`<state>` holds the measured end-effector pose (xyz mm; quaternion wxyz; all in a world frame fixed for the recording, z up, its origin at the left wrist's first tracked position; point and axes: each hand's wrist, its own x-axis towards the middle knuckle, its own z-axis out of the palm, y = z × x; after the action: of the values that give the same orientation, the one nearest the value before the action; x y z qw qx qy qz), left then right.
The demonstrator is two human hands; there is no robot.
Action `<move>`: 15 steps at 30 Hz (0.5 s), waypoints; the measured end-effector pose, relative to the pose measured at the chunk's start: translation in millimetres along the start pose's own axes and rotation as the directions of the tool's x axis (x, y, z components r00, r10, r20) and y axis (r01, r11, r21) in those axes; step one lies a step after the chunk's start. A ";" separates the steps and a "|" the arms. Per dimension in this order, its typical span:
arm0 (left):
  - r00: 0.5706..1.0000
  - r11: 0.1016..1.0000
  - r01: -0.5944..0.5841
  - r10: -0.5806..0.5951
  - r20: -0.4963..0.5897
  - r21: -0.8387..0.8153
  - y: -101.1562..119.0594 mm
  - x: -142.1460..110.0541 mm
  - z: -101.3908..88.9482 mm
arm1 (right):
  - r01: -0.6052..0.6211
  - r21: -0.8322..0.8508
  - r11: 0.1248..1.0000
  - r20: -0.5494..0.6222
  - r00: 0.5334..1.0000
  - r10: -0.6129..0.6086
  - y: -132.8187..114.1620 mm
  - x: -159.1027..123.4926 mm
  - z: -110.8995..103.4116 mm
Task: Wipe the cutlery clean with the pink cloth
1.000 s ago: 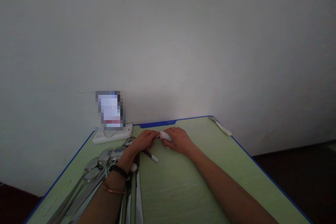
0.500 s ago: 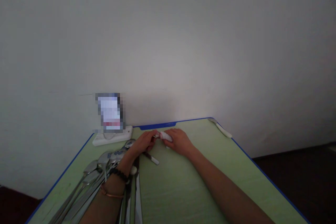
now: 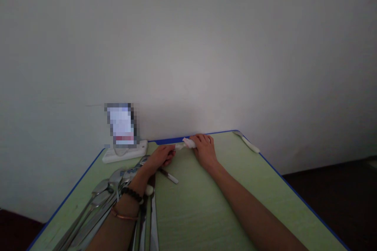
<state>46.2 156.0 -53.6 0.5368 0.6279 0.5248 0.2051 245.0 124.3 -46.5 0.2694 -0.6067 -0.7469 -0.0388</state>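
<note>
My right hand (image 3: 204, 150) is closed on a small white cloth (image 3: 188, 143) near the far edge of the green table (image 3: 206, 204). A thin utensil runs from the cloth to my left hand (image 3: 160, 156), whose fingers are curled around its other end. What kind of utensil it is I cannot make out. A dark-handled piece with a white tip (image 3: 169, 175) lies on the table just below my left hand.
Several long metal spoons (image 3: 103, 200) lie fanned out at the left under my left forearm. A white power strip (image 3: 125, 151) sits at the back left by the wall. A white-handled utensil (image 3: 247, 142) lies at the far right corner.
My right hand has slid with the white cloth away from my left hand, toward the far edge. The left hand has stayed almost in place.
</note>
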 end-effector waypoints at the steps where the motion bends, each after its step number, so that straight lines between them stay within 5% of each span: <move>1: 1.000 1.000 -0.010 0.010 0.011 0.005 0.6 -0.6 0.4 | -0.010 0.002 1.000 -0.012 1.000 0.010 0.3 -0.3 0.1; 15: 0.968 0.965 -0.247 0.241 0.074 0.086 13.8 -14.8 4.6 | 0.223 0.094 0.970 0.097 0.968 -0.232 2.1 -2.9 1.3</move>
<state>50.6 142.6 -38.4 0.4935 0.7186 0.4354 0.2248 246.8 122.8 -49.4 0.2475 -0.5065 -0.8259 -0.0059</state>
